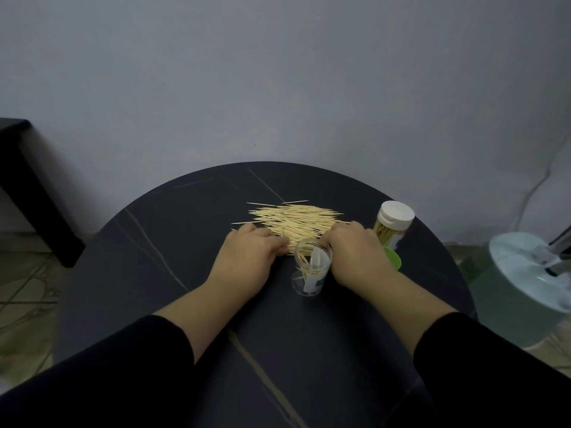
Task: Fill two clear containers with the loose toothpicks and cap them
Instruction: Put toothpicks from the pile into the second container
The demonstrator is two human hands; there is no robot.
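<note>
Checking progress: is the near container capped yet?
No, the near container stands open-topped with only a few toothpicks inside.

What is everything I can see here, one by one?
toothpicks: one loose pile, pale wood, table centre
open container: one, clear, few toothpicks inside, between the hands
capped container: one, clear with white cap, right of pile
lid: one, green, beside the right hand
table: one, dark, round, centre
black furniture: one, far left
round object: one, pale green, low at right
left hand: one, at pile's near edge
right hand: one, at open container's rim
</note>
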